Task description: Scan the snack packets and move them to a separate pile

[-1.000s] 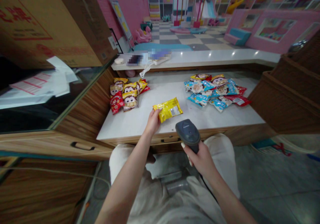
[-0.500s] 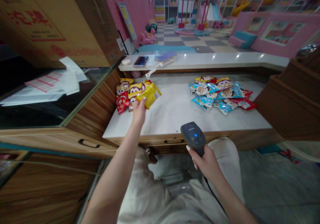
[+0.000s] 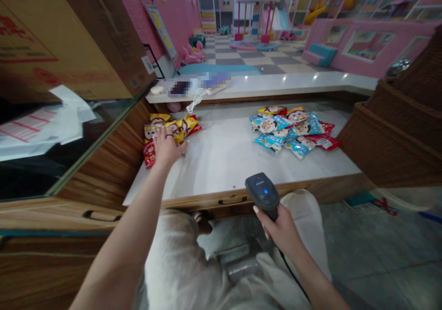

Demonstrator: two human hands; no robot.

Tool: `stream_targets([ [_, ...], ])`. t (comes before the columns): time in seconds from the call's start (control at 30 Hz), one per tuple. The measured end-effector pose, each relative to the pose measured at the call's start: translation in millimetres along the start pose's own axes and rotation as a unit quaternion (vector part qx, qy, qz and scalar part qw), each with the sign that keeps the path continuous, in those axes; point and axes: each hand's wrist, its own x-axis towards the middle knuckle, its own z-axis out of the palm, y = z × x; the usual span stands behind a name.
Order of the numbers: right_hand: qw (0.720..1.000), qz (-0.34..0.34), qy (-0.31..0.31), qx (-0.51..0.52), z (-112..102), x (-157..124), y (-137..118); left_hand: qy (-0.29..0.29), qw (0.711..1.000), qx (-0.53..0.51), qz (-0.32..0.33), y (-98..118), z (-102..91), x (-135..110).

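Observation:
My left hand lies with fingers spread on the left pile of snack packets, yellow and red ones with a monkey face, at the left end of the white counter. I cannot pick out the yellow packet from the pile under the hand. My right hand is closed round the handle of a dark barcode scanner, held below the counter's front edge over my lap, with a blue light lit on top. A second pile of mostly blue packets lies at the right.
A large cardboard box and loose papers sit on the glass-topped cabinet at left. Brown wicker baskets stand at right. A raised white ledge runs behind the counter. A drawer handle shows under the front edge.
My left hand carried the yellow packet from the counter's middle to the left pile and now rests spread on that pile. The scanner stayed low in my right hand.

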Motion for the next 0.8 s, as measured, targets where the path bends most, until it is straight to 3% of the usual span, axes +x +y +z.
stream_targets([
  [0.07, 1.000, 0.015, -0.012, 0.022, -3.2, 2.2, -2.4, 0.008, 0.997, -0.058, 0.042, 25.8, 10.5, -6.2],
  [0.13, 0.999, 0.027, -0.010, 0.039, -7.0, 4.7, -4.7, -0.020, 0.984, -0.149, 0.091, 59.6, 26.9, -12.5],
  [0.3, 0.998, 0.041, 0.017, 0.050, -19.4, 8.5, -5.9, -0.134, 0.902, -0.390, 0.125, 156.2, 88.8, -22.4],
  [0.43, 0.997, 0.043, 0.043, 0.049, -32.2, 9.8, -3.5, -0.210, 0.866, -0.430, 0.142, 214.7, 136.2, -13.0],
  [0.6, 0.996, 0.035, 0.065, 0.039, -46.2, 12.1, -2.4, -0.263, 0.848, -0.433, 0.157, 248.6, 169.2, 7.0],
  [0.73, 0.997, 0.039, 0.061, 0.041, -47.7, 13.8, -2.2, -0.295, 0.815, -0.490, 0.096, 251.0, 169.3, 8.9],
  [0.8, 0.997, 0.043, 0.056, 0.044, -45.8, 14.0, -2.5, -0.275, 0.815, -0.505, 0.072, 244.9, 163.6, 4.7],
])
